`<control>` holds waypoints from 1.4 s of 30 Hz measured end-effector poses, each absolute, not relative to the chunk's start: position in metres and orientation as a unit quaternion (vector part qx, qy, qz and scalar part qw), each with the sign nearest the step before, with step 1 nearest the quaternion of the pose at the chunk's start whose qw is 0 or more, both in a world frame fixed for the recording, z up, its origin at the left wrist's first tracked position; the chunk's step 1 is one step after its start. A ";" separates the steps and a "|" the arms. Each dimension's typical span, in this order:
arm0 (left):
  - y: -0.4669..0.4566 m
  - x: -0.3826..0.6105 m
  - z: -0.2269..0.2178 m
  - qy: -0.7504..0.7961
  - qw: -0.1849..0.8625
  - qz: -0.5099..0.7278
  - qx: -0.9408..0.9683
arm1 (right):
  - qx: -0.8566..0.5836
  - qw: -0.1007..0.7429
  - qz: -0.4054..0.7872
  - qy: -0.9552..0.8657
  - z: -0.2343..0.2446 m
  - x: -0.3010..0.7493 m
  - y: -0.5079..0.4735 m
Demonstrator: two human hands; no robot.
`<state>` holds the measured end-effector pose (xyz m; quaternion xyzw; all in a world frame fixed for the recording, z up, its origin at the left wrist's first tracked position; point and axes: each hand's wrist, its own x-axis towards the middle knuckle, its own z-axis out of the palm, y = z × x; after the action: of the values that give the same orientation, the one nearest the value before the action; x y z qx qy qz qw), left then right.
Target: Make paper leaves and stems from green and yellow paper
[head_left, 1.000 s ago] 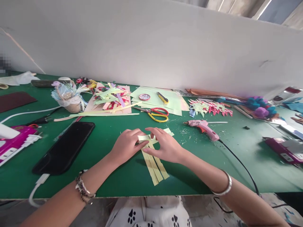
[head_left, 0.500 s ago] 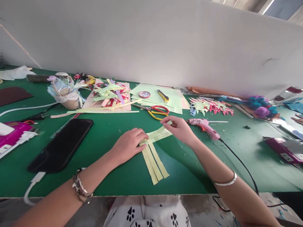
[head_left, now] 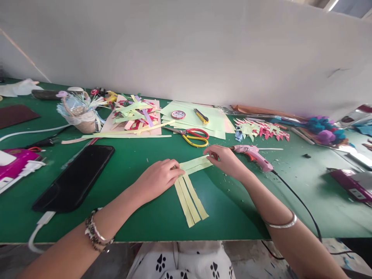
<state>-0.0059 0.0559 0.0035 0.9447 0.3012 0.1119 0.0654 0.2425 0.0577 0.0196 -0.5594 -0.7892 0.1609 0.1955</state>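
Pale green paper strips (head_left: 190,199) lie side by side on the table and point toward me. More pale green strips (head_left: 196,164) cross at their top and run off to the right. My left hand (head_left: 161,176) is closed on the corner where the two sets meet; its fingers hide that joint. With its fingertips pinched, my right hand (head_left: 225,161) holds the right end of the crossing strips. Just beyond it lie scissors (head_left: 194,137) with red and yellow handles, and a pink glue gun (head_left: 255,157) rests to its right.
A black phone (head_left: 75,178) on a white cable lies at left. Behind are a small decorated basket (head_left: 84,116), a heap of coloured paper strips (head_left: 136,114), green sheets (head_left: 186,107) and a yellow cutter (head_left: 201,116). The glue gun's cord (head_left: 299,203) runs over the table's front edge.
My right hand has shifted slightly right along the crossing strips, which now lie flatter. The left thumb has drawn in against its fingers at the corner. The view has shifted slightly.
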 end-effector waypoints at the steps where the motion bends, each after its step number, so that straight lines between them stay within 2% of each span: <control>1: 0.056 -0.006 0.003 0.301 0.067 0.112 0.945 | -0.559 0.187 0.160 -0.792 0.019 0.242 0.058; 16: 0.054 -0.007 0.007 0.313 0.077 0.125 0.938 | -0.569 0.092 0.093 -0.812 0.009 0.239 0.060; 23: 0.054 -0.006 0.006 0.315 0.079 0.123 0.938 | -0.564 0.010 -0.013 -0.826 0.015 0.233 0.057; 26: 0.054 -0.007 0.006 0.319 0.083 0.121 0.936 | -0.563 0.000 -0.062 -0.824 0.020 0.228 0.052; 32: 0.053 -0.007 0.008 0.316 0.087 0.133 0.935 | -0.516 0.035 0.022 -0.856 0.016 0.213 0.030; 42: 0.054 -0.005 0.009 0.326 0.090 0.130 0.932 | -0.515 -0.004 -0.005 -0.857 0.013 0.212 0.024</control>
<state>-0.0054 0.0542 0.0085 0.9319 0.3265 0.1297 0.0902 0.2122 0.0237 0.0128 -0.5153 -0.8570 -0.0055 -0.0042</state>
